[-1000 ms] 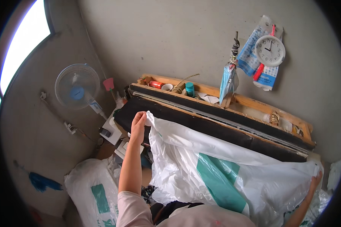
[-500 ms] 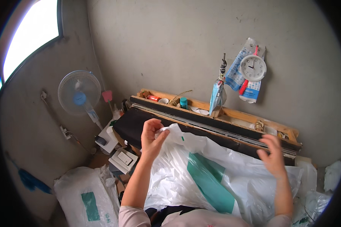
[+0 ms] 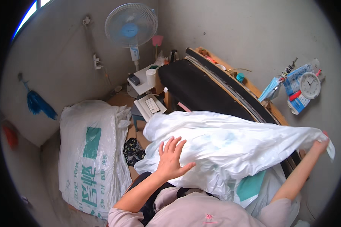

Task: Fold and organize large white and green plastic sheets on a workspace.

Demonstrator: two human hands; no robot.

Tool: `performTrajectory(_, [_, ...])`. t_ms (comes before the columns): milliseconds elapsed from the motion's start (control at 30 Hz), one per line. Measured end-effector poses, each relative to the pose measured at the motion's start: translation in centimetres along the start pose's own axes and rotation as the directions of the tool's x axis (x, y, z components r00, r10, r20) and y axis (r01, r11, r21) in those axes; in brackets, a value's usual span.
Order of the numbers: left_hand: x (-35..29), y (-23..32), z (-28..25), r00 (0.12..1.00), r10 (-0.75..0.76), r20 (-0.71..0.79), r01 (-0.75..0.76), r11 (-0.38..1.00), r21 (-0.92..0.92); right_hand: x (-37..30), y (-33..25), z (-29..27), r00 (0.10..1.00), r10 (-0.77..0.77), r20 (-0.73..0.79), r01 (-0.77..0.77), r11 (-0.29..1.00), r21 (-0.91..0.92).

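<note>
A large white plastic bag with green patches stretches across in front of me, bunched and wrinkled. At the far right, my right hand is closed on its gathered edge, and a short end of plastic sticks out past the fingers. My left hand is raised over the bag's near left part, fingers spread, holding nothing. I cannot tell whether it touches the plastic. Part of the black padded work surface shows behind the bag.
A flat pile of white bags with green print lies at left. Beyond stand a fan and a small white table. A wooden trough runs along the wall, below a hanging clock.
My view has swung left. The left hand has let go of the bag's edge and opened; the right hand, free before, now grips the bag and holds it out to the right.
</note>
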State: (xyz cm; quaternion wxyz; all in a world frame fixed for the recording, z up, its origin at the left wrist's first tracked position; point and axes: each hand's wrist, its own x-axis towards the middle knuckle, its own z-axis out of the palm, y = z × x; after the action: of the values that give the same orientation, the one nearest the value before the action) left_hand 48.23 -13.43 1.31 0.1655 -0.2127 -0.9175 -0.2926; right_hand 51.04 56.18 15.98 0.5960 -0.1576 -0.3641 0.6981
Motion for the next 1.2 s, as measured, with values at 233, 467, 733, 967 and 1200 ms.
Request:
performTrajectory(233, [-4.6,1.2,16.2,0.728,0.064,0.682,0.221,0.920,-0.323,-42.9,8.0,19.0,0.177,0.033,0.984,0.138,0.989,-0.058])
performTrajectory(467, [-4.9,-0.4,7.0,0.618,0.402,0.676,0.539,0.409,-0.736,-54.9,21.0,3.5,-0.371,0.313,0.874,0.771,0.628,0.103])
performTrajectory(733, [1.5,-20.5,-2.4,0.688,-0.671,0.277,0.702,0.519,-0.487,-51.0,23.1,-2.5,-0.789,0.593,0.163,0.048,0.324,-0.945])
performTrajectory(967, [2.9,1.1,-10.7,0.840,0.530,0.121,-0.410,0.764,-0.498,-56.9,22.7,6.0,-0.573,0.715,0.401,-0.595,-0.026,-0.803])
performTrajectory(1200, [-0.7,-19.5,-16.3,0.750,-0.495,-0.439,0.465,0.866,-0.183,-42.2,25.3,-2.2,-0.397,0.628,0.670,-0.581,0.393,-0.713])
